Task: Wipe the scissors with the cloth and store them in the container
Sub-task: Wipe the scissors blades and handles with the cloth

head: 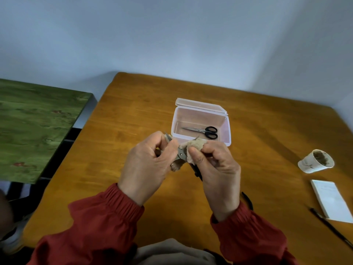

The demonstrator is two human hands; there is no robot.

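- Left hand, at centre frame, had its fingers curled round the blade end of the scissors.
- Right hand pinched the cloth against them.
- Just above, the open container held a second pair.

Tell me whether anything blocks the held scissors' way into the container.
Nothing visible does. The held scissors sit between the left hand and right hand, partly in the cloth. The container lies just beyond, its lid tipped back; another pair lies inside, with bare floor beside it.
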